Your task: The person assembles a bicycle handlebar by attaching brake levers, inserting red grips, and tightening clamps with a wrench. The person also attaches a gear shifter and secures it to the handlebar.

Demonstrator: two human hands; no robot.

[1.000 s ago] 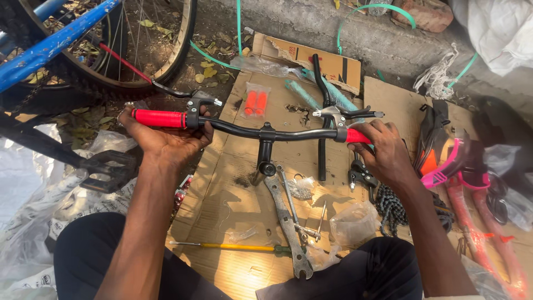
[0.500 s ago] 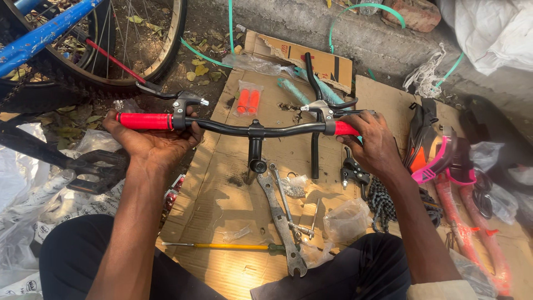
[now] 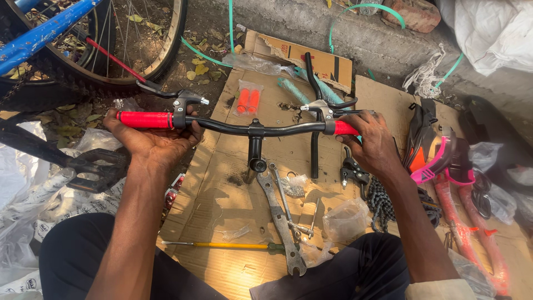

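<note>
Above flattened cardboard, left hand and right hand grasp black handlebar by its red grips, fingers clenched around them.

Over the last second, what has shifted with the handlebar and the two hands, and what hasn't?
Little has changed. The handlebar sits slightly lower and more level in the picture, though the camera itself moved too. The left hand still grips the red grip and the right hand still covers the other end. Nothing was picked up or let go. The wrench and yellow screwdriver lie on the cardboard as before.
</note>
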